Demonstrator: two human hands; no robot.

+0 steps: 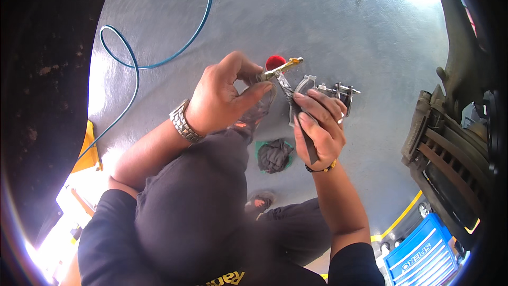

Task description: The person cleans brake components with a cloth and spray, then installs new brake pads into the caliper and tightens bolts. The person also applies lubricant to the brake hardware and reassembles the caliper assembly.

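In front of me, my left hand [225,89] pinches a slim metal part [289,65] between thumb and fingers; its far end looks yellowish and points to the right. My right hand [321,124] is closed around a long flat tool with a silvery tip and a dark handle [308,145]. The tool's tip touches or nearly touches the slim part; I cannot tell which. Just past the slim part stands a red round container [275,62]. Beside my right fingers is a curved grey metal piece [307,81], partly hidden.
A metal screw-type tool [345,94] lies on the grey floor [370,37] beyond my right hand. A dark crumpled cloth [275,155] rests on something green. A blue hose [136,69] loops at the left. Dark vehicle parts [450,153] and a blue tool cabinet [420,251] stand right.
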